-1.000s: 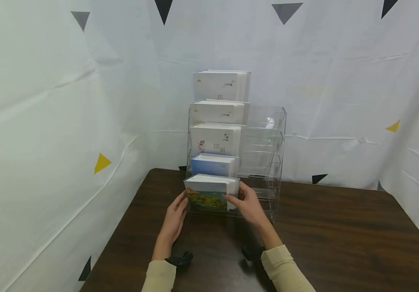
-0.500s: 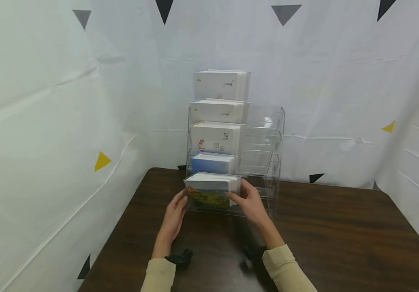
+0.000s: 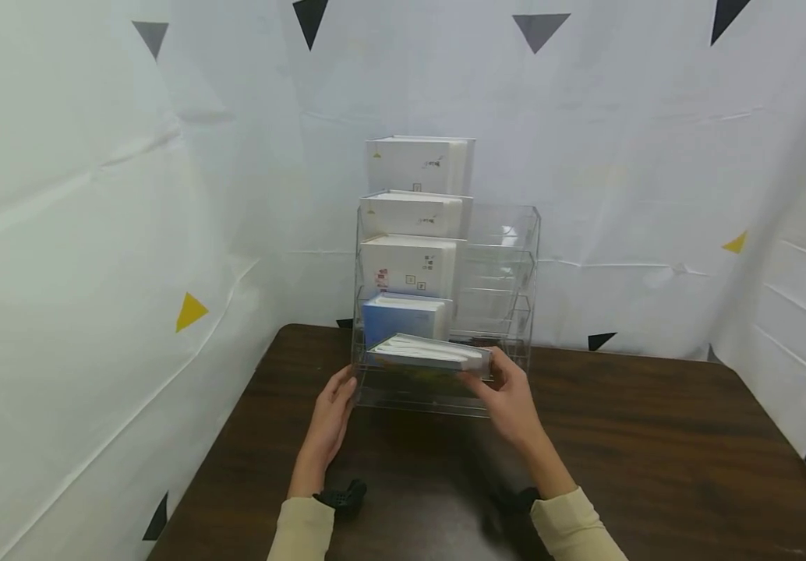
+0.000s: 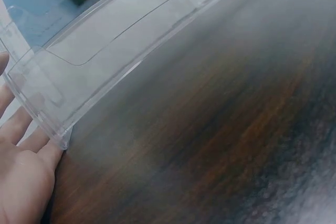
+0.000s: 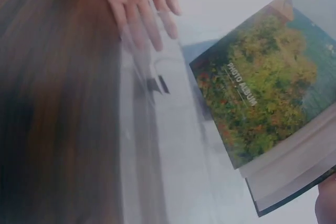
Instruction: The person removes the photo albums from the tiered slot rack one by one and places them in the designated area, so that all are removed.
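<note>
In the head view my right hand (image 3: 513,397) pinches a photo album (image 3: 438,354) by its right end, thumb in front and fingers behind. The album tilts, its white page edges facing up, and overlaps the lowest tier of a clear acrylic rack (image 3: 410,399). Its cover, with a leafy picture and the words PHOTO ALBUM, shows in the right wrist view, where only a bit of my right hand appears at the edge. My left hand (image 3: 329,417) rests its extended fingers against the rack's left side, near the bottom corner; the left wrist view shows the palm (image 4: 23,182) beside that corner.
Above the held album, a blue album (image 3: 403,318) and white albums (image 3: 410,261) stand in the rack's higher tiers, on the left half. The rack stands on a dark wood table (image 3: 627,436). White sheeting (image 3: 620,156) with printed triangles hangs behind and at both sides.
My right hand has drawn the album up and to the right out of the lowest tier, tipping it so its top faces me. My left hand stays at the rack's side.
</note>
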The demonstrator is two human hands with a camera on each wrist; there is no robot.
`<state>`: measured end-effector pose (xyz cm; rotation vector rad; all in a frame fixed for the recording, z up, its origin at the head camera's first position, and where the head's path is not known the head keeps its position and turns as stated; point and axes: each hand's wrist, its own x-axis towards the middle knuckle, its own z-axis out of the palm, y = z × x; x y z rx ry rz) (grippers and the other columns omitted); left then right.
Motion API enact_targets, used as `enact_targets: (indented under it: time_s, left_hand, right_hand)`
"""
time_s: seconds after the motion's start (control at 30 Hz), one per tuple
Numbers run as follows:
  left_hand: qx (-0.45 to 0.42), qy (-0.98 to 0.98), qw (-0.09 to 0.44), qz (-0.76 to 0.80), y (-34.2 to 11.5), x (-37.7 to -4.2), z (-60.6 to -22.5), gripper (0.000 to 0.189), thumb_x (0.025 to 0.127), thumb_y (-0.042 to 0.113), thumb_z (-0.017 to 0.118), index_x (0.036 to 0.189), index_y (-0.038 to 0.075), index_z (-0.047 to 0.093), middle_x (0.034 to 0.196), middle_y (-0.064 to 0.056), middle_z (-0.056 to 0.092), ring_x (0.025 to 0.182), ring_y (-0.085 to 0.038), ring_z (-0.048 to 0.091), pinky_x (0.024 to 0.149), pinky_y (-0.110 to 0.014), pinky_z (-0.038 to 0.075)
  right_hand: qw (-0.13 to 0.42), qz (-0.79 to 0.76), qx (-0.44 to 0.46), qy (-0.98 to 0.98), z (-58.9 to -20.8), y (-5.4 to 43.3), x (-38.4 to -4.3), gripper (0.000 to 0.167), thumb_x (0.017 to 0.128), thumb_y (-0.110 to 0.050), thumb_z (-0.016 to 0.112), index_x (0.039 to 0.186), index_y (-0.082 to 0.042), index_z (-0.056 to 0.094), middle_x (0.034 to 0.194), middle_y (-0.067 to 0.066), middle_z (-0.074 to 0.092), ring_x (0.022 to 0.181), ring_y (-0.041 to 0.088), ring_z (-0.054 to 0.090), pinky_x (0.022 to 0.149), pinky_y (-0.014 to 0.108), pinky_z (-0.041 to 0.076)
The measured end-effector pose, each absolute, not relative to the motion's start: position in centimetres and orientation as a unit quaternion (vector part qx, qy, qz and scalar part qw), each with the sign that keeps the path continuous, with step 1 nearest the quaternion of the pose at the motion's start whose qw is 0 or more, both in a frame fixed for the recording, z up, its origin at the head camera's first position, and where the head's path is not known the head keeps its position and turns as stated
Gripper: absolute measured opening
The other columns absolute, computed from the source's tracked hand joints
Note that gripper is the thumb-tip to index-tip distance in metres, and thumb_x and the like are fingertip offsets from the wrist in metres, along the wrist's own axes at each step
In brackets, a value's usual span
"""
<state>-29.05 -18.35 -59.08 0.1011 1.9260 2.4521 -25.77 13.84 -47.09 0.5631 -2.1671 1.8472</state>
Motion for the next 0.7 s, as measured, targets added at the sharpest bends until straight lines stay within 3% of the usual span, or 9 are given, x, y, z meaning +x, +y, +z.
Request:
enact_targets:
  time_s: [0.13, 0.3, 0.7]
  left_hand:
    - [0.034, 0.615, 0.01, 0.788, -18.5, -29.1, -58.8, 0.059, 0.116, 0.036, 0.051, 0.167, 0.01, 0.034, 0.176, -0.013, 0.026, 0.167, -0.032, 0.018, 0.137, -0.055, 0.016]
    - [0.032, 0.615, 0.01, 0.788, -18.8, -28.9, -58.6, 0.059, 0.117, 0.034, 0.05, 0.167, 0.009, 0.032, 0.176, -0.014, 0.026, 0.167, -0.032, 0.017, 0.137, -0.054, 0.015]
    - [0.035, 0.616, 0.014, 0.787, -18.4, -28.8, -59.2, 0.06, 0.115, 0.035, 0.053, 0.166, 0.009, 0.033, 0.176, -0.014, 0.027, 0.167, -0.032, 0.018, 0.137, -0.053, 0.016]
  right_hand:
    - [0.15, 0.629, 0.19, -0.739, -46.2, 15.4, -24.9, 0.037, 0.098, -0.004, 0.078, 0.133, -0.005, 0.066, 0.127, -0.011, 0.067, 0.12, 0.007, 0.065, 0.093, 0.018, 0.058]
    - [0.18, 0.613, 0.188, -0.746, -45.2, 17.7, -23.9, 0.038, 0.098, 0.001, 0.076, 0.135, -0.002, 0.065, 0.125, -0.012, 0.069, 0.116, 0.005, 0.067, 0.091, 0.017, 0.057]
    - [0.266, 0.548, 0.1, -0.787, -42.4, 24.6, -21.3, 0.039, 0.099, 0.001, 0.075, 0.137, -0.001, 0.066, 0.117, -0.019, 0.07, 0.099, 0.006, 0.068, 0.073, 0.017, 0.058]
